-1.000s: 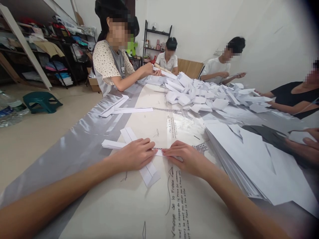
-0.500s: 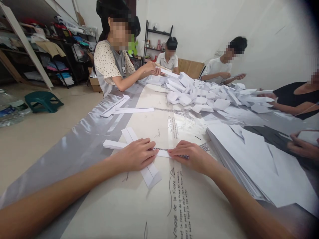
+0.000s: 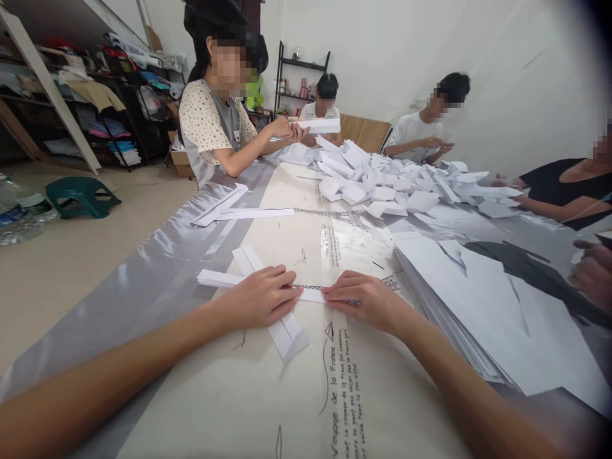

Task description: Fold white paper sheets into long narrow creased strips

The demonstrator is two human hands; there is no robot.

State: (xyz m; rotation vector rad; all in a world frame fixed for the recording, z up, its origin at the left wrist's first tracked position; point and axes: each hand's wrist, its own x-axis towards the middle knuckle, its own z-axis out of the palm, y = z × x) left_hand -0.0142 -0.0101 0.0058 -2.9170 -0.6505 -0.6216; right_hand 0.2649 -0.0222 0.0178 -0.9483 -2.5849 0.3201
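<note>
My left hand [image 3: 261, 298] lies flat, fingers together, pressing down on a narrow folded white paper strip [image 3: 312, 295] that runs left to right across the table. My right hand [image 3: 366, 299] presses the same strip from the right, fingers bent and close together. A second folded strip [image 3: 285, 331] lies crosswise under the first, running from the far left toward me. The strips' crossing is hidden under my left hand.
A thick stack of white sheets [image 3: 482, 319] sits to my right. A heap of folded papers [image 3: 396, 182] fills the far middle of the table. Two long strips [image 3: 239, 209] lie at the left. Several other people sit around; one holds up a folded paper [image 3: 321, 125].
My right hand has slid a little to the right along the strip. The person at the far left lifted a folded paper up off the heap.
</note>
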